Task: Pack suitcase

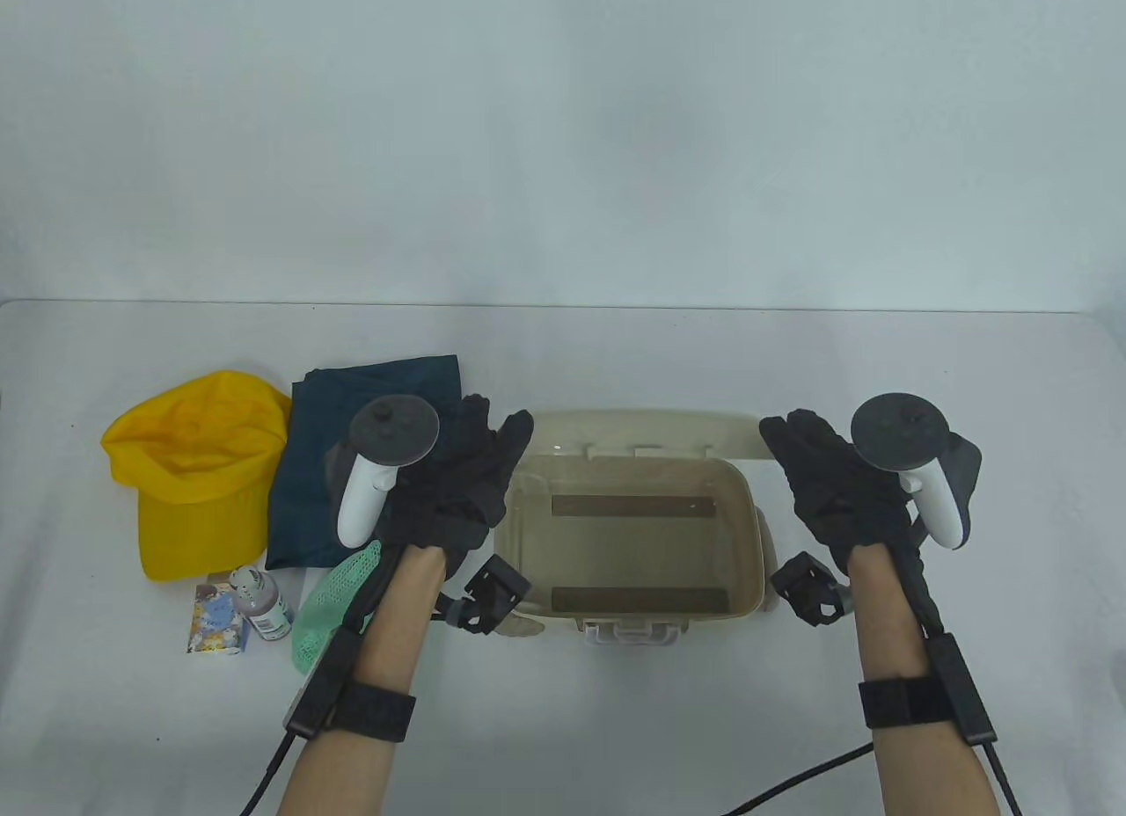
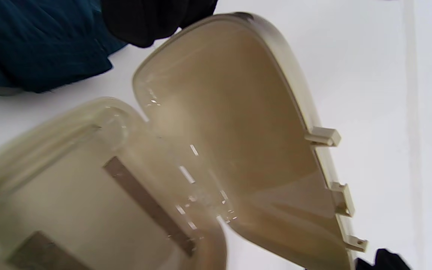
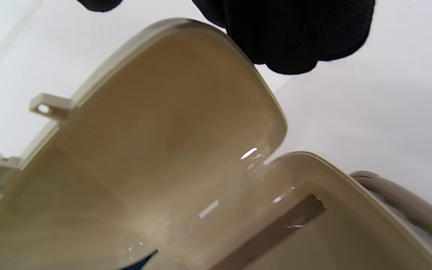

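One suitcase [image 1: 633, 535], two hands, one cap [image 1: 198, 473]

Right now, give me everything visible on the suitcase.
The suitcase is a small beige hard-plastic case, glossy inside, lying open near the table's front centre. Its lid stands raised at the far side, with three latch tabs on its free edge. The tray holds nothing; two dark strips cross its floor. A handle shows on its right side. Both hands, left and right, touch the lid's corners.

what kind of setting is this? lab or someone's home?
Most likely a staged data-collection bench, not a home: a plain white table against a bare white backdrop, both hands in sensor gloves with trackers (left hand, right hand), and a small open suitcase with props beside it.
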Motion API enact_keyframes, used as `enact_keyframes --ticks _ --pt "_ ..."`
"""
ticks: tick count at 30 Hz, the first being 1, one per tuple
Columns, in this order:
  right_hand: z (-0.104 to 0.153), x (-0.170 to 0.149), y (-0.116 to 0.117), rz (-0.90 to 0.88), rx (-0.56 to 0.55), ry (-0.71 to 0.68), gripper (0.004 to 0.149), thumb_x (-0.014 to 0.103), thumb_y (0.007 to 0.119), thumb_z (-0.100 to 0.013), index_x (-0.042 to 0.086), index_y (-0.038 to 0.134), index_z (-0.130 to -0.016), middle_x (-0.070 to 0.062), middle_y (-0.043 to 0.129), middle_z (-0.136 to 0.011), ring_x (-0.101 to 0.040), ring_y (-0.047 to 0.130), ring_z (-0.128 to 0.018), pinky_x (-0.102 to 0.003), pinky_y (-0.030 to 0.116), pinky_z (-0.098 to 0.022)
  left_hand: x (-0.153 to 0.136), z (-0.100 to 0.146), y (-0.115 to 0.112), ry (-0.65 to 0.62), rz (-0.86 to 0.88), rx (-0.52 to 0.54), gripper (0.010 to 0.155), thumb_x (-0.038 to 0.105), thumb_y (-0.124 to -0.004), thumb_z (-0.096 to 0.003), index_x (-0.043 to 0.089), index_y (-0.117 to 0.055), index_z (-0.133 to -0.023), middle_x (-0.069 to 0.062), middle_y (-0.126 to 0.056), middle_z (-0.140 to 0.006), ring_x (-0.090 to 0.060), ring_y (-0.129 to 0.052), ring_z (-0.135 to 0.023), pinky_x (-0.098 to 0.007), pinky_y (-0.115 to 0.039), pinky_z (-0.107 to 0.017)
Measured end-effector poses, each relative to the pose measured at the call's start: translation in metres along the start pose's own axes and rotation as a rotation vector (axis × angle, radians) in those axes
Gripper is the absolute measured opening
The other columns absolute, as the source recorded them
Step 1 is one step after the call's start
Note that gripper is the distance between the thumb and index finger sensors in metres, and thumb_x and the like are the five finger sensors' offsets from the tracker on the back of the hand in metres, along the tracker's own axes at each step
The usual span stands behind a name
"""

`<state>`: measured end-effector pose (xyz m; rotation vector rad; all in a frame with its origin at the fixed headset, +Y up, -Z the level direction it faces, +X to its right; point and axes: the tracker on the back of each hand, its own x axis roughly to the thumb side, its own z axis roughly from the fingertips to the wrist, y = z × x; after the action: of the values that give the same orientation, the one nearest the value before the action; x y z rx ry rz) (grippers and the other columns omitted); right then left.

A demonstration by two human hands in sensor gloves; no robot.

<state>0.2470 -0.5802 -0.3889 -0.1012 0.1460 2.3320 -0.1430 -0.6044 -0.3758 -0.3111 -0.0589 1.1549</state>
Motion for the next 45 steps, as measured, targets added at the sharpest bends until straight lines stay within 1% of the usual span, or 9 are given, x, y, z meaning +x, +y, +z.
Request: enact_keyframes --ticks 6,13,19,26,31,33,35,40,45 --pt "-0.03 -0.001 0.0 -0.12 -0.005 -0.002 0.082 0.061 0.051 -0.056 0.0 0.042 -0.111 -0.022 0.063 -0.111 -0.046 0.073 -0.097 -0.054 0.069 -0.067 -0.004 -0.029 0.003 -0.059 0.125 0.032 0.094 0.069 -0.046 -0.0515 0.011 -0.005 -0.113 -0.019 -0.02 -0.122 -0.043 -0.031 -0.115 -0.048 -0.045 -0.084" --pt "-0.057 -0.011 0.012 -0.23 0.082 -0.032 0.087 0.066 0.047 -0.054 0.007 0.023 -0.114 -0.017 0.04 -0.121 -0.048 0.048 -0.108 -0.058 0.054 -0.075 -0.006 -0.058 0.0 -0.091 0.113 0.061 0.093 0.07 -0.044 -0.0512 0.017 0.0 -0.113 -0.012 -0.01 -0.122 -0.037 -0.02 -0.117 -0.045 -0.037 -0.087" --pt "-0.075 -0.011 0.019 -0.218 0.138 -0.034 0.09 0.069 0.047 -0.053 0.011 0.013 -0.113 -0.015 0.028 -0.123 -0.052 0.04 -0.11 -0.06 0.048 -0.076 -0.006 -0.074 0.002 -0.072 0.078 0.071 0.092 0.07 -0.045 -0.0512 0.019 0.001 -0.113 -0.011 -0.007 -0.122 -0.036 -0.018 -0.117 -0.045 -0.036 -0.087" --pt "-0.08 -0.006 0.014 -0.173 0.143 -0.033 0.09 0.069 0.047 -0.052 0.01 0.015 -0.113 -0.015 0.028 -0.123 -0.054 0.039 -0.109 -0.062 0.047 -0.076 -0.005 -0.077 0.01 -0.07 0.047 0.057 0.091 0.07 -0.046 -0.0511 0.019 -0.003 -0.113 -0.012 -0.008 -0.122 -0.038 -0.018 -0.116 -0.047 -0.035 -0.086" --pt "-0.055 0.011 0.0 -0.017 0.063 -0.105 0.089 0.068 0.05 -0.053 0.011 0.019 -0.114 -0.016 0.032 -0.123 -0.052 0.044 -0.109 -0.063 0.049 -0.075 0.002 -0.049 0.012 -0.115 -0.124 0.045 0.086 0.067 -0.05 -0.0523 0.025 -0.011 -0.116 -0.012 -0.012 -0.123 -0.04 -0.02 -0.116 -0.049 -0.038 -0.085" --pt "-0.038 0.022 -0.002 0.117 0.025 -0.166 0.089 0.067 0.056 -0.052 0.012 0.025 -0.115 -0.015 0.039 -0.122 -0.049 0.053 -0.108 -0.064 0.053 -0.073 0.003 -0.032 0.01 -0.128 -0.25 0.076 0.084 0.067 -0.052 -0.0524 0.026 -0.017 -0.116 -0.012 -0.017 -0.124 -0.04 -0.025 -0.116 -0.05 -0.041 -0.084" --pt "-0.019 0.032 0.001 0.255 0.036 -0.228 0.087 0.064 0.063 -0.052 0.012 0.032 -0.114 -0.015 0.049 -0.12 -0.046 0.062 -0.105 -0.064 0.058 -0.071 0.003 -0.014 0.006 -0.145 -0.396 0.103 0.083 0.067 -0.053 -0.0519 0.025 -0.021 -0.116 -0.012 -0.023 -0.124 -0.042 -0.032 -0.115 -0.053 -0.045 -0.082" --pt "0.027 0.042 0.029 0.516 0.102 -0.363 0.081 0.059 0.071 -0.05 0.015 0.044 -0.112 -0.011 0.063 -0.114 -0.04 0.07 -0.101 -0.062 0.061 -0.071 -0.009 0.032 -0.006 -0.175 -0.736 0.155 0.084 0.067 -0.056 -0.0505 0.023 -0.027 -0.116 -0.014 -0.03 -0.124 -0.042 -0.039 -0.115 -0.055 -0.049 -0.081" --pt "0.045 0.029 0.066 0.682 0.225 -0.4 0.076 0.055 0.075 -0.049 0.018 0.049 -0.109 -0.008 0.067 -0.11 -0.036 0.074 -0.098 -0.059 0.062 -0.072 -0.028 0.06 -0.012 -0.18 -0.897 0.163 0.086 0.067 -0.057 -0.0499 0.021 -0.028 -0.116 -0.014 -0.033 -0.123 -0.043 -0.041 -0.114 -0.056 -0.05 -0.08"
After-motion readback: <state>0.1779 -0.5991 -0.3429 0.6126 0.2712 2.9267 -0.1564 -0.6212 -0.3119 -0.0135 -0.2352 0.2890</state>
